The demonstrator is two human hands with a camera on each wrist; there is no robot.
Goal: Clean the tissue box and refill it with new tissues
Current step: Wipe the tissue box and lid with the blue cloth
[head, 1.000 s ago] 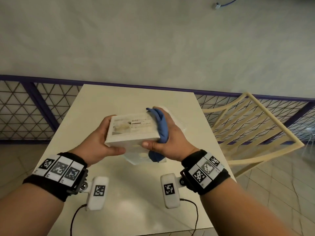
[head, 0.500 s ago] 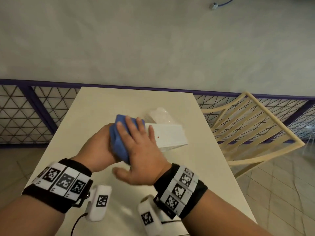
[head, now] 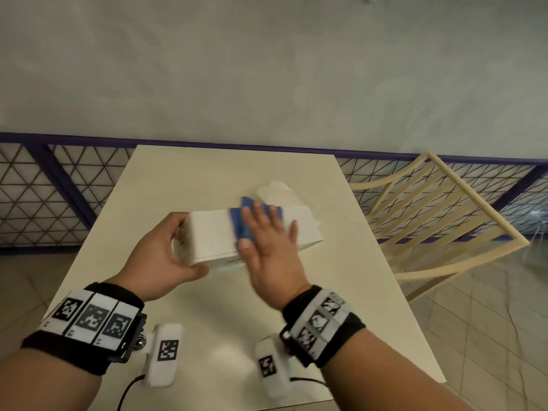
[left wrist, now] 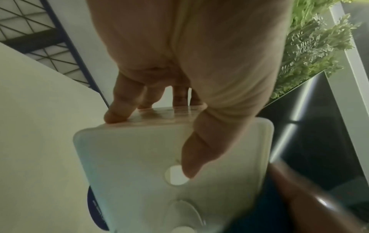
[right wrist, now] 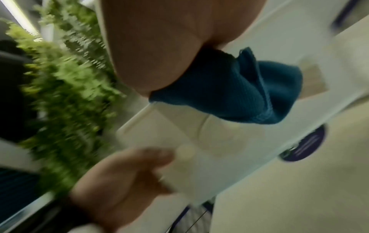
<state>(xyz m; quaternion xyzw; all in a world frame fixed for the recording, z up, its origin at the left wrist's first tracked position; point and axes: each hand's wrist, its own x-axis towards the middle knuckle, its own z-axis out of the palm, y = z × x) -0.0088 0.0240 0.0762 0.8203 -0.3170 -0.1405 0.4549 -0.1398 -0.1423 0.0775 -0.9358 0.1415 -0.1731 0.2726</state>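
A white tissue box (head: 213,232) is held above the cream table (head: 207,179), long side facing up. My left hand (head: 166,250) grips its left end, thumb underneath and fingers over the far edge; the left wrist view shows the thumb on the box (left wrist: 159,165) next to a round white sticker. My right hand (head: 267,241) lies flat with straight fingers, pressing a blue cloth (head: 237,221) onto the box's top face. In the right wrist view the cloth (right wrist: 249,94) bunches under my palm against the box (right wrist: 199,149).
A clear plastic pack of tissues (head: 281,194) lies on the table just behind the box. A cream slatted chair (head: 439,221) stands at the table's right side. A purple-framed lattice railing (head: 53,185) runs behind the table below a pale wall.
My right hand with the cloth has slid rightward along the box's top, from the left end to the middle. A second ago it held the cloth at the box's right end.
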